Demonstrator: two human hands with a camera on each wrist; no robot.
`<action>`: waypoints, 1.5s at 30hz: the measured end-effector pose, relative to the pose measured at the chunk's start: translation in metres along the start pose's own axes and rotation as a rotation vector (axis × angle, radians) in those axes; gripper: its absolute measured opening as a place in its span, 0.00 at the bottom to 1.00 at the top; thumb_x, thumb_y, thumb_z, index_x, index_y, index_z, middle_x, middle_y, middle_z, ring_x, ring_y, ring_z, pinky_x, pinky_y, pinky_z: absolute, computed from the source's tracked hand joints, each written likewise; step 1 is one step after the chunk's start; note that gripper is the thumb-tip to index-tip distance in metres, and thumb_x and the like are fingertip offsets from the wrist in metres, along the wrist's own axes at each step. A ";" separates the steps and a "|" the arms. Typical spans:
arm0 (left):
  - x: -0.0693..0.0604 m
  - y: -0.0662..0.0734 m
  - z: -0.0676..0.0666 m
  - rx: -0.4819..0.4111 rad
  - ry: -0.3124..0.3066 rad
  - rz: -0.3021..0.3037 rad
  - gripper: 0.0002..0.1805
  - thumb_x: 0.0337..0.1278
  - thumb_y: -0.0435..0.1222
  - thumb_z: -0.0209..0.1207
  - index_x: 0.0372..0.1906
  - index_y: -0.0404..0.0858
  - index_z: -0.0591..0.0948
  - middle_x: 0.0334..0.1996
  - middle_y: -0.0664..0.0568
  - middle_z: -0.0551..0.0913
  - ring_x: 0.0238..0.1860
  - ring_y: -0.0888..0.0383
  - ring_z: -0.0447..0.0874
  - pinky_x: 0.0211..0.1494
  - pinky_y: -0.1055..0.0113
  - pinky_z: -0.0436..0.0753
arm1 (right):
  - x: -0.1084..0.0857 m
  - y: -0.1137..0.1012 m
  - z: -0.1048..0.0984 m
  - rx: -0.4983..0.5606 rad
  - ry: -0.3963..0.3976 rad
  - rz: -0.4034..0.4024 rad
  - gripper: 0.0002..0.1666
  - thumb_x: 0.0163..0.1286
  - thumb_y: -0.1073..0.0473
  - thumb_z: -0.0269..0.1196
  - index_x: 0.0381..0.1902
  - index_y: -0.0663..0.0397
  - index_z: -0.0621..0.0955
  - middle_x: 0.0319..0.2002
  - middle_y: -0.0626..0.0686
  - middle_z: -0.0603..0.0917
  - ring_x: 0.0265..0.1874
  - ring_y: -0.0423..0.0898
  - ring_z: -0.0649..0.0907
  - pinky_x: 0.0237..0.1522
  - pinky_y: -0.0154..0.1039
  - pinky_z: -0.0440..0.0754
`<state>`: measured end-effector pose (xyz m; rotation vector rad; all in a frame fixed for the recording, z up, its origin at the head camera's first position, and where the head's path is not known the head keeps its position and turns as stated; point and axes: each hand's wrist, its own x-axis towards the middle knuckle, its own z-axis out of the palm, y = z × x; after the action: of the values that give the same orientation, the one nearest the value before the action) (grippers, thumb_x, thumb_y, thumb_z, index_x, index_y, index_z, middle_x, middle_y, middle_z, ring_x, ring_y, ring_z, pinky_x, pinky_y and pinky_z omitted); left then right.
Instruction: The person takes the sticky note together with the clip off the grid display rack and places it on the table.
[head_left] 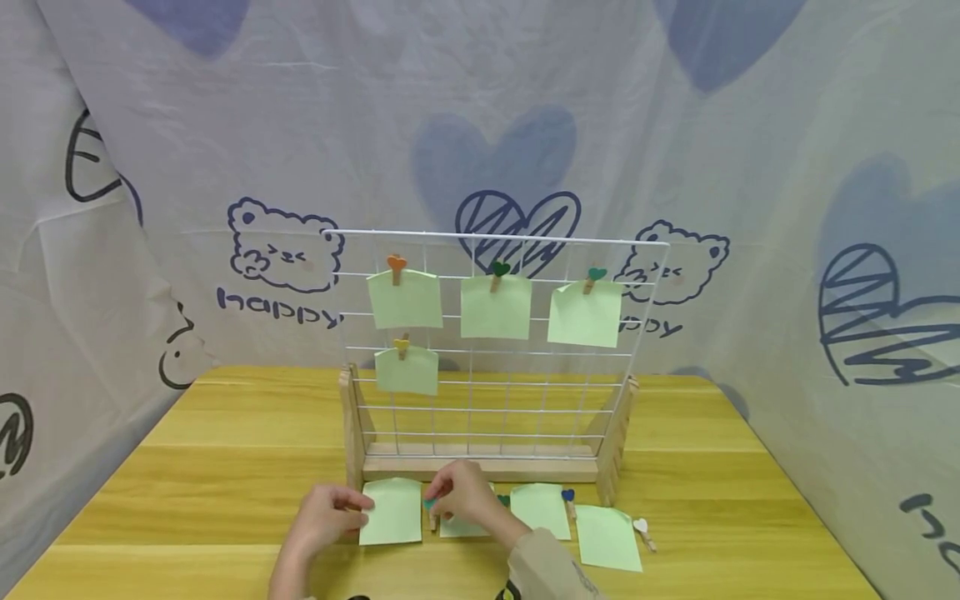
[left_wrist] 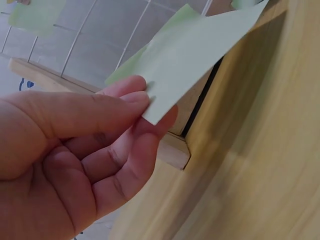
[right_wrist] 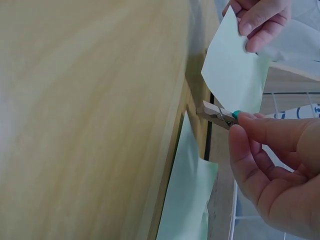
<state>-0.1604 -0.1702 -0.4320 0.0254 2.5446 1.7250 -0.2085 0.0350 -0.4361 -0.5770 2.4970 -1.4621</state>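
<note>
My left hand (head_left: 324, 518) pinches the left edge of a pale green sticky note (head_left: 392, 512) between thumb and fingers. In the left wrist view that note (left_wrist: 185, 55) is lifted off the wood. My right hand (head_left: 463, 493) pinches a small wooden clothespin (right_wrist: 219, 116) with a teal heart at its end; its jaws point away from the fingers. In the right wrist view the clothespin is close beside the held note (right_wrist: 232, 65). Behind both hands stands a white wire grid (head_left: 487, 408) on a wooden base (head_left: 480, 467), with several green notes clipped on it.
Along the base lie more green notes (head_left: 540, 510), one partly hidden by my right hand. Among them are clothespins with a dark green heart (head_left: 503, 500), a blue heart (head_left: 569, 500) and a white heart (head_left: 642, 532). A patterned cloth (head_left: 750, 292) hangs behind the table (head_left: 247, 433).
</note>
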 end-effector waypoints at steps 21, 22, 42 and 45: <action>0.007 -0.005 0.008 0.094 0.100 -0.093 0.08 0.34 0.18 0.59 0.28 0.23 0.78 0.22 0.46 0.78 0.22 0.56 0.76 0.27 0.63 0.80 | 0.006 0.004 0.005 -0.118 -0.009 0.074 0.08 0.45 0.76 0.67 0.17 0.62 0.78 0.13 0.48 0.76 0.08 0.40 0.72 0.10 0.29 0.72; 0.007 -0.005 0.008 0.100 0.094 -0.094 0.08 0.35 0.18 0.59 0.29 0.23 0.78 0.23 0.47 0.78 0.22 0.56 0.76 0.27 0.63 0.79 | 0.006 0.004 0.005 -0.124 -0.010 0.073 0.08 0.45 0.76 0.66 0.17 0.62 0.78 0.13 0.48 0.76 0.08 0.40 0.72 0.11 0.29 0.72; 0.006 -0.003 0.010 0.146 0.054 -0.068 0.09 0.37 0.20 0.60 0.32 0.25 0.79 0.26 0.45 0.80 0.24 0.55 0.77 0.28 0.61 0.79 | 0.007 0.006 0.008 -0.258 -0.008 0.014 0.08 0.43 0.75 0.68 0.18 0.61 0.81 0.19 0.48 0.78 0.18 0.36 0.74 0.22 0.27 0.74; 0.006 -0.003 0.008 0.191 0.043 -0.046 0.10 0.38 0.22 0.61 0.33 0.26 0.79 0.30 0.41 0.81 0.31 0.49 0.78 0.37 0.55 0.78 | 0.007 0.005 0.008 -0.258 -0.003 0.014 0.07 0.43 0.75 0.68 0.19 0.62 0.81 0.20 0.48 0.78 0.19 0.37 0.74 0.22 0.27 0.74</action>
<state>-0.1654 -0.1633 -0.4378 -0.0600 2.7088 1.4764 -0.2135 0.0283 -0.4443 -0.6007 2.7020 -1.1398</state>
